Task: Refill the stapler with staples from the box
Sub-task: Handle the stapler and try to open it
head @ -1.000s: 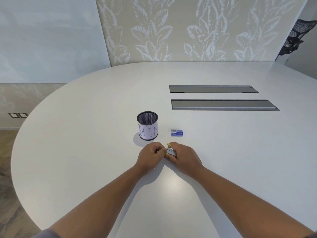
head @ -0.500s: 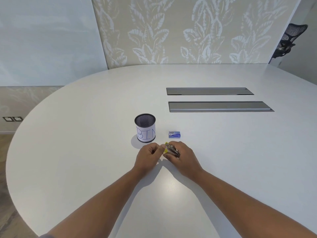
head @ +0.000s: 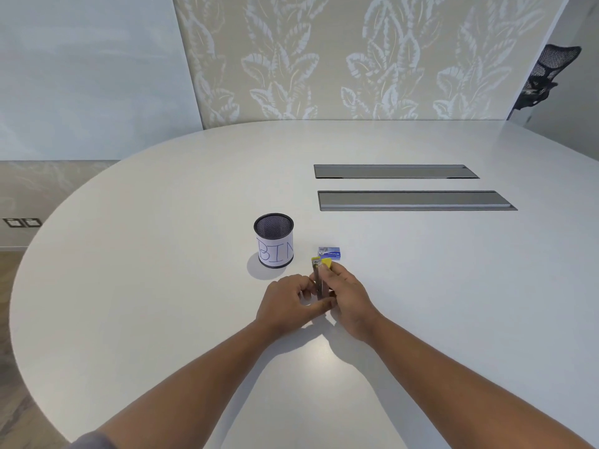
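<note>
Opening: both hands hold the stapler (head: 318,280) upright, near the box (head: 329,254).
Left grip (head: 288,306): pinching its base.
Right grip (head: 348,296): clasping the yellow top; it should hinge gently.

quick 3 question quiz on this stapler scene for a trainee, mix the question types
1. True or false: the staple box lies inside the mesh cup.
2. Which hands hold the stapler? A) left only B) right only C) both
3. Fill in: the label on the cup reads ____.

Key
1. False: the box lies on the table, to the right of the cup.
2. C: the left hand and the right hand both grip it.
3. BIN
</note>
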Tool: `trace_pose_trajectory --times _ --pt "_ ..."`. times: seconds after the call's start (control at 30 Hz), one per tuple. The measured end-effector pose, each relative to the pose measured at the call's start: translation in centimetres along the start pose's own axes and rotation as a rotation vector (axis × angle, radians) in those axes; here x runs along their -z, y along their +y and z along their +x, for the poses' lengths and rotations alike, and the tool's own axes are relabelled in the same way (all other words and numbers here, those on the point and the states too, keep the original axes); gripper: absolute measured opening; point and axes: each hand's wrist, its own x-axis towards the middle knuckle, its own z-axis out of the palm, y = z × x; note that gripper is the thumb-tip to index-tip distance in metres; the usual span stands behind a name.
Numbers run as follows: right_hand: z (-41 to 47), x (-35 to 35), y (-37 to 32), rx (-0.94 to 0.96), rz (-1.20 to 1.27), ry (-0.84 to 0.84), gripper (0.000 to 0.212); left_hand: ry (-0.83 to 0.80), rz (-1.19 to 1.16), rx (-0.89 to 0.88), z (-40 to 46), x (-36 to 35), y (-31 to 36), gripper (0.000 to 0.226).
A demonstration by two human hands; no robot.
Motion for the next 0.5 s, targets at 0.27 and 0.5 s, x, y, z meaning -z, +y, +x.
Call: trace_pose_trajectory --times 0.27,0.5 --pt "0.1 1.2 -0.6 -0.005 -0.004 -0.014 0.026 0.004 -0.043 0.017 0.0 -0.1 -0.1 0.033" --pt "0.1 2.0 -1.0 -0.054 0.154 -0.078 0.035 0.013 -0.026 0.008 0.0 0.0 -0.2 0.052"
